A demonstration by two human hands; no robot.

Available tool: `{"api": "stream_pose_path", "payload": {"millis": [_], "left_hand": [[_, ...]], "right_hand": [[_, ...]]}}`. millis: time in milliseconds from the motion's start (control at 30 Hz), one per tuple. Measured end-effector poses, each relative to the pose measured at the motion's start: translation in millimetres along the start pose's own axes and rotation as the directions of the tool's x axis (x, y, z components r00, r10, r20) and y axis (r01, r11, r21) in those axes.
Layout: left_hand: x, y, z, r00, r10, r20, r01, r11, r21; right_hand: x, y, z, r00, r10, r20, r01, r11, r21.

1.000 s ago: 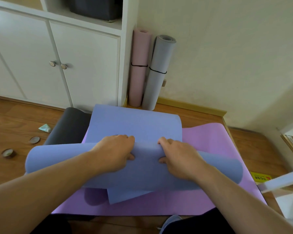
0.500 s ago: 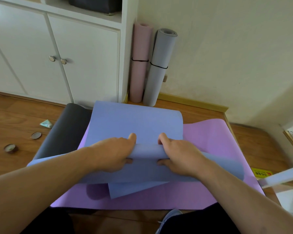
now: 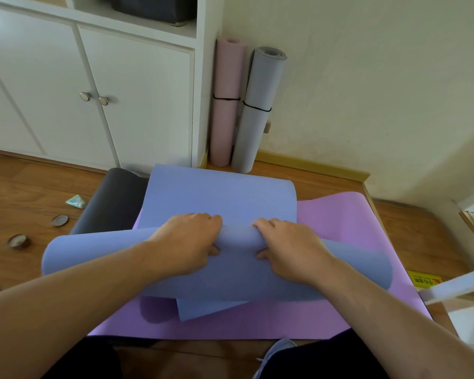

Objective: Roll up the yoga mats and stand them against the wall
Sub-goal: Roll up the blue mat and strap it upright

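While gripping, both hands (image 3: 238,242) curl the blue mat (image 3: 219,198).

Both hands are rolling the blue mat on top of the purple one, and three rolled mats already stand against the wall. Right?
Not quite: the head view shows two standing, the pink rolled mat and the grey rolled mat. The rest holds.

A periwinkle-blue mat (image 3: 219,198) lies on a lilac mat (image 3: 337,214) beside a charcoal mat (image 3: 112,198), while plain pink (image 3: 226,105) and grey (image 3: 257,110) rolls, black-banded, stand by the cream wall (image 3: 381,77) and white cupboard (image 3: 137,99).
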State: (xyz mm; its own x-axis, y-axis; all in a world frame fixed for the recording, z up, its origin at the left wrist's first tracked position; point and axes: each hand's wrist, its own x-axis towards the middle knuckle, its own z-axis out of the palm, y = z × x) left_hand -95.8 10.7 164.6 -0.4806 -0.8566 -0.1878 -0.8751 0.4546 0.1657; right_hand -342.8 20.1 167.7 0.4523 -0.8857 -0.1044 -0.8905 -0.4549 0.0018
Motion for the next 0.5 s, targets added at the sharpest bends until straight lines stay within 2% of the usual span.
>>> {"api": "stream_pose_path", "payload": {"millis": [267, 367, 500], "left_hand": [[-4.6, 1.4, 2.9, 0.990, 0.077, 0.120, -0.077, 0.997, -0.009], [-3.2, 3.5, 3.2, 0.992, 0.071, 0.107, -0.074, 0.997, 0.021], [-1.5, 0.4, 5.2, 0.993, 0.065, 0.099, -0.061, 0.997, -0.046]], "right_hand": [[-3.4, -7.1, -6.1, 0.993, -0.028, 0.119, 0.029, 1.000, -0.004], [-0.7, -6.4, -7.2, 0.990, -0.008, 0.142, 0.003, 0.999, 0.032], [-0.7, -6.7, -6.0, 0.991, -0.013, 0.130, 0.006, 0.998, 0.058]]}}
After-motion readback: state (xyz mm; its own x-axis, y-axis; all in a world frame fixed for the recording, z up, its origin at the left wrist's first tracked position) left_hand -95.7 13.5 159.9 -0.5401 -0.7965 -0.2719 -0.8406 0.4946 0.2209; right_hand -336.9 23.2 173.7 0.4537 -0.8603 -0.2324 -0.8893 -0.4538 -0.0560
